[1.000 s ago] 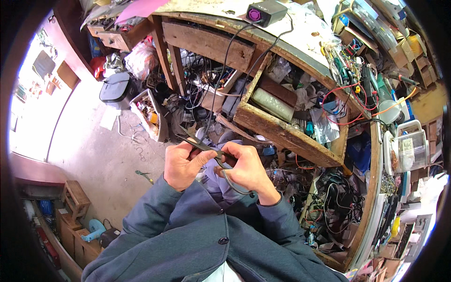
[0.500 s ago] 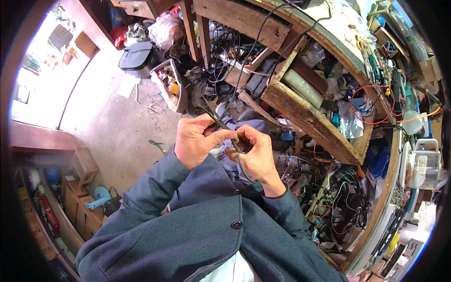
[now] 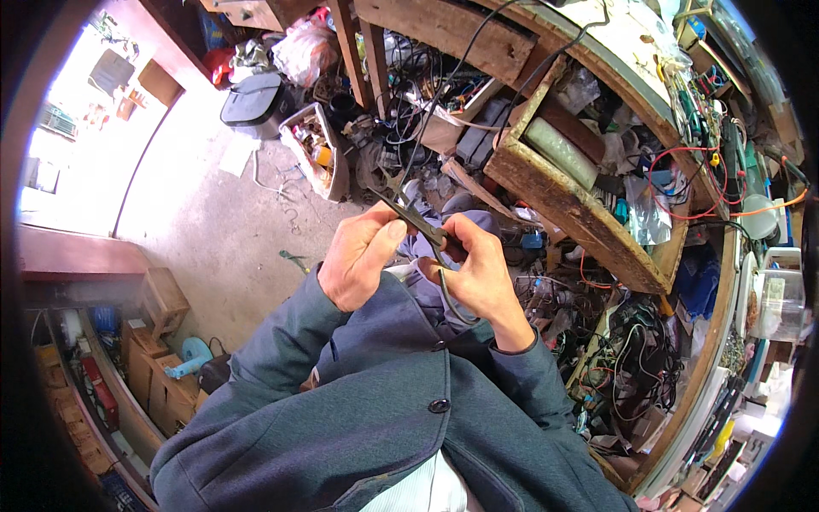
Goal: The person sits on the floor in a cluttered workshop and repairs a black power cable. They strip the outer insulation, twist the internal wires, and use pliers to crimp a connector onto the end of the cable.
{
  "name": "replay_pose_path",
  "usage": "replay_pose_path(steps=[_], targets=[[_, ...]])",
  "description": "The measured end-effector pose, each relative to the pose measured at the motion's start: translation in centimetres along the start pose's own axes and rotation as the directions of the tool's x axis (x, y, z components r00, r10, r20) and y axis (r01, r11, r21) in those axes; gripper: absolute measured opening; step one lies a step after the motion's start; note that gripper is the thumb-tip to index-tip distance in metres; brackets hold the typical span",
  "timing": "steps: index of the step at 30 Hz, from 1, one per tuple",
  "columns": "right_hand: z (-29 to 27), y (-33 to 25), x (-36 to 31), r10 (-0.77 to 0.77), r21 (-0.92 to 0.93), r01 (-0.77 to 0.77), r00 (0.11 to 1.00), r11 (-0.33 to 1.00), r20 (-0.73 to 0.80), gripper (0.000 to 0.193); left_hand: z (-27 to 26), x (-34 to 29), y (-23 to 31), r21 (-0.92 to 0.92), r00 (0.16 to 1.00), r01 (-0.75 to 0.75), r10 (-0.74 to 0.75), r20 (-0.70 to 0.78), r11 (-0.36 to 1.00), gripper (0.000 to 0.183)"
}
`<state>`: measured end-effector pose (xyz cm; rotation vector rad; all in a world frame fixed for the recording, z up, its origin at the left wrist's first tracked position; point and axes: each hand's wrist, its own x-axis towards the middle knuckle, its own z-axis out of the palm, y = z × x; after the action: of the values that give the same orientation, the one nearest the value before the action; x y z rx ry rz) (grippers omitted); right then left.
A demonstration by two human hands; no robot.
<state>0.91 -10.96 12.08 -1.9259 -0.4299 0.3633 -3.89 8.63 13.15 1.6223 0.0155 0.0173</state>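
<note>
In front of my lap, my left hand is closed, its thumb pressed along a dark, narrow, flat piece that tapers toward the far left. What kind of thing it is, I cannot make out. My right hand pinches around the near end of that piece, where a black cable comes out and curves down toward the wrist. Another stretch of dark cord runs from the bench down to just beyond my fingers. The fingers hide where cable and dark piece meet.
A wooden drawer full of odds and ends juts out at the right. Tangled wires lie below it. A white bin and a grey-black container stand on the floor. Wooden boxes are at the left.
My hands have drawn slightly apart, and more of the dark piece shows between them. My left thumb has shifted back from the right fingers. The whole view has shifted a little.
</note>
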Motion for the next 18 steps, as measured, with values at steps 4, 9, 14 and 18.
replay_pose_path(steps=[4, 9, 14, 18], targets=[[0.3, 0.1, -0.2, 0.009, -0.066, -0.010, 1.000, 0.998, -0.015, 0.036, -0.1, 0.2, -0.2, 0.190, 0.985, -0.145, 0.159, -0.061, 0.971, 0.016], [0.7, -0.1, -0.5, -0.015, -0.109, 0.004, 0.994, 0.994, -0.105, 0.036, 0.2, 0.4, -0.6, 0.324, 0.961, -0.159, 0.221, -0.166, 0.933, 0.014], [0.7, -0.6, -0.9, -0.004, -0.256, -0.032, 0.990, 0.966, -0.138, 0.038, 1.1, 0.3, -0.2, 0.560, 0.898, -0.219, 0.390, -0.205, 0.799, 0.009], [1.0, -0.8, -1.0, -0.005, -0.269, -0.040, 0.986, 0.962, -0.165, 0.039, 1.3, 0.4, 0.0, 0.686, 0.857, -0.248, 0.485, -0.174, 0.684, 0.008]])
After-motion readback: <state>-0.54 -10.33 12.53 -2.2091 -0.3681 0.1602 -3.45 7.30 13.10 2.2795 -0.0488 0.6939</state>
